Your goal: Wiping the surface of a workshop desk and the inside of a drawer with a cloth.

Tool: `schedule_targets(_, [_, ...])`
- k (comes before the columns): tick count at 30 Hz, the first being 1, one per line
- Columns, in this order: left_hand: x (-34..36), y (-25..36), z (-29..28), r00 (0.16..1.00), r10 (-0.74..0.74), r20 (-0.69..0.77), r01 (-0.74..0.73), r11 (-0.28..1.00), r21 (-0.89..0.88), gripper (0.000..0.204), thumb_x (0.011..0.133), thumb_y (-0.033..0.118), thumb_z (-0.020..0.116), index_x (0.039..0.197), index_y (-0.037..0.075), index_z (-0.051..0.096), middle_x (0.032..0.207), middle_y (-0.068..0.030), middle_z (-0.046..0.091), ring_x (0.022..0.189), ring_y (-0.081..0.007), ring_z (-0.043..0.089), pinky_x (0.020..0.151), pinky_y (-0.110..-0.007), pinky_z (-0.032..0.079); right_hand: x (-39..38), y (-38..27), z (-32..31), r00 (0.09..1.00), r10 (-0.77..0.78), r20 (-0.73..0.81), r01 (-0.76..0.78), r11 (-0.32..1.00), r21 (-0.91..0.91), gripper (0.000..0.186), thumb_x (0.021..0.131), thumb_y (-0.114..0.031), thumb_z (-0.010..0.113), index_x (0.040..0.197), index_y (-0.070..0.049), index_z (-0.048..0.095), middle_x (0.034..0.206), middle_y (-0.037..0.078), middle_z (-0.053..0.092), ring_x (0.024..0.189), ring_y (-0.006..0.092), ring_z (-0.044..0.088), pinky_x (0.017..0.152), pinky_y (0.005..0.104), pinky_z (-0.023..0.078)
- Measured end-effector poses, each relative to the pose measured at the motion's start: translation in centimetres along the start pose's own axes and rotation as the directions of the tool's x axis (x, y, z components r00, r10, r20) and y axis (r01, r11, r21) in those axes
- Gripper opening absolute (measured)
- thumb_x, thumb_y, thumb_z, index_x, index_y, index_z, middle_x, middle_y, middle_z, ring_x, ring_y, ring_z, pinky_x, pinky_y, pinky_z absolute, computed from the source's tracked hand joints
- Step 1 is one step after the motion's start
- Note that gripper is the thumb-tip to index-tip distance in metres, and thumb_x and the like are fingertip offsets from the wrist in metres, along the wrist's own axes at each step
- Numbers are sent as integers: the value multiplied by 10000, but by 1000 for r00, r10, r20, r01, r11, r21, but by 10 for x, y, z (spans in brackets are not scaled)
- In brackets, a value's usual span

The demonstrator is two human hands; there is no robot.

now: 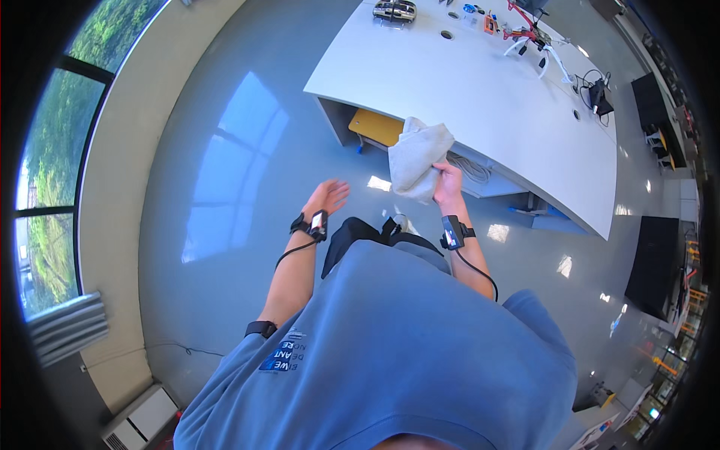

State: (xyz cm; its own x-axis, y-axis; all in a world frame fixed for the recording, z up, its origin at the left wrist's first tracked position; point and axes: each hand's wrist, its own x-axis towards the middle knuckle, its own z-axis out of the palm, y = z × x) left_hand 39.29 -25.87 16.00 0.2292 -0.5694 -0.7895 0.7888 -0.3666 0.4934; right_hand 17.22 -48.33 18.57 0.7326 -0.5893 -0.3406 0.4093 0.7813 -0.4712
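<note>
My right hand [448, 182] grips a folded light grey cloth [416, 154] in front of the white table [360, 67], beside its near edge. Below the tabletop a yellow board [366, 124] and coiled grey cable show. My left hand [328, 193] is open and empty, fingers extended, over the floor to the left of the cloth. Black devices with cables are strapped to both my wrists.
On the table are a red and white drone [532, 41], a silver and black device [394, 12], small parts and a black item with cables [598, 96]. A window wall [120, 172] runs along the left. Dark panels [649, 266] stand at right.
</note>
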Motion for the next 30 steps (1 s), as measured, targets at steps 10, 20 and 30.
schedule_targets(10, [62,155,89,944,231,237,-295,910,290,260,765,99,719,1000,6,656,799,-6,599,666,-102,505,598,-242,399,131,50,60,984,-8,-179,11,1000,19,556,773,-71,423,1320,15,366,1266,189,487,1172,333,485,1026,467,393])
schedule_targets(20, [96,213,119,835,29,550,-359,787,502,275,793,75,674,1052,-3,628,947,-60,650,837,-124,605,732,-240,477,210,72,34,938,-131,-321,202,959,198,447,893,-250,321,1211,3,508,1185,188,560,1080,326,554,945,461,446])
schedule_targets(30, [152,212,133,948,319,-4,-221,665,714,430,860,136,607,1250,2,487,1049,-101,606,936,-193,599,775,-280,494,185,32,43,898,-439,-3,278,573,-771,323,944,-187,454,1210,-26,542,1150,130,599,1043,261,585,895,415,492])
